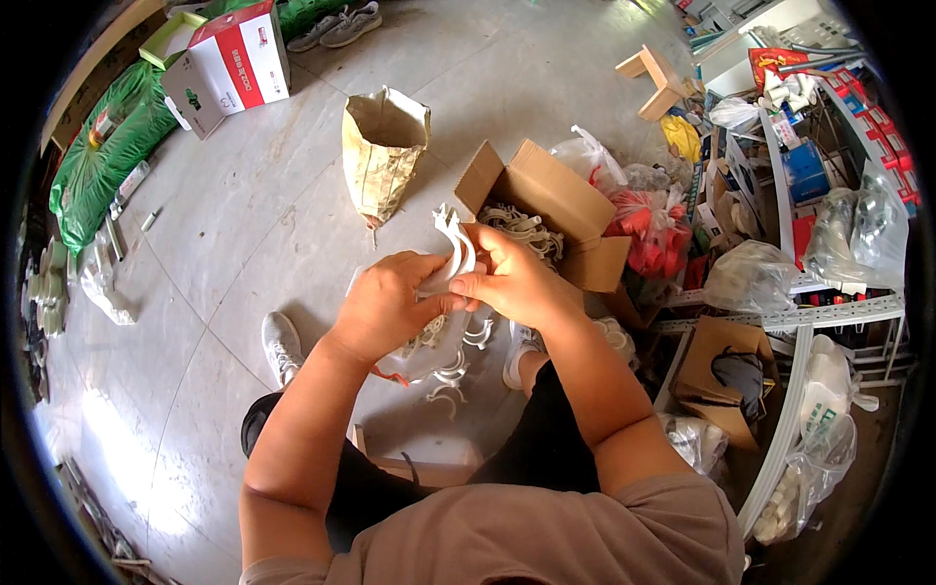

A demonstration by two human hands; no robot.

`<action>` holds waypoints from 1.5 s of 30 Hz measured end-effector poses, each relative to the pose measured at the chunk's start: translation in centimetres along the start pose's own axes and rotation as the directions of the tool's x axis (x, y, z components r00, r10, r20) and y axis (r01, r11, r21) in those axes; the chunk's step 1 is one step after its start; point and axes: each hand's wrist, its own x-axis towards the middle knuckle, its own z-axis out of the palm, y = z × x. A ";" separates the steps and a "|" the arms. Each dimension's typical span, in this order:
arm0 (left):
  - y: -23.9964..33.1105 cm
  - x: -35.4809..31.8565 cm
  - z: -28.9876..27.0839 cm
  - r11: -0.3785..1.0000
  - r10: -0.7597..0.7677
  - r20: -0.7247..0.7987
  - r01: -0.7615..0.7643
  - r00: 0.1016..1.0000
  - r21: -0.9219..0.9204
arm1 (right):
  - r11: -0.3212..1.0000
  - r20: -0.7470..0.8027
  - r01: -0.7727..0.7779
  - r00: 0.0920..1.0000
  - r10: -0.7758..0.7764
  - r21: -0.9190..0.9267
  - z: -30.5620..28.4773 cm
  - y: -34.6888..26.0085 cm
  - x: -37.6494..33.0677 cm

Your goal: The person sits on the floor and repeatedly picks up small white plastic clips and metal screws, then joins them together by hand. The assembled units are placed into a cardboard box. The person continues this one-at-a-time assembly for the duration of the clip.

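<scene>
Between my two hands, in front of my body, are a few curved white plastic pipe clips (454, 246), held close together. My left hand (378, 304) is closed on their near left side, thumb and fingers pinching. From the right, my right hand (515, 278) grips the same clips, its thumb across their lower end. Under my hands lies a clear plastic bag (398, 363) with more clips in it, partly hidden. Several loose white clips (450, 374) lie beside it near my right shoe. An open cardboard box (559, 192) just beyond my right hand holds many similar clips (525, 230).
A worn paper sack (382, 161) stands open ahead. Plastic bags with red items (651, 232) sit right of the box. Cluttered shelving (838, 310) runs along the right. A small wooden stool (655, 82) stands far right; green sacks (109, 161) lie far left.
</scene>
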 end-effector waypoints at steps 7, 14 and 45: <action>-0.5 0.0 0.3 0.981 0.129 -0.046 -0.120 0.991 0.154 | 0.999 -0.018 -0.002 1.000 0.003 0.038 -0.3 0.5 0.4; 0.1 -0.3 0.3 0.961 0.217 -0.083 -0.199 0.972 0.191 | 0.977 -0.008 0.061 0.998 -0.064 -0.204 -0.9 0.9 0.3; -1.7 -0.2 -0.6 0.860 -0.293 -0.168 0.183 0.941 -0.476 | 0.803 -0.551 -0.008 0.723 0.416 0.596 -13.7 15.2 5.8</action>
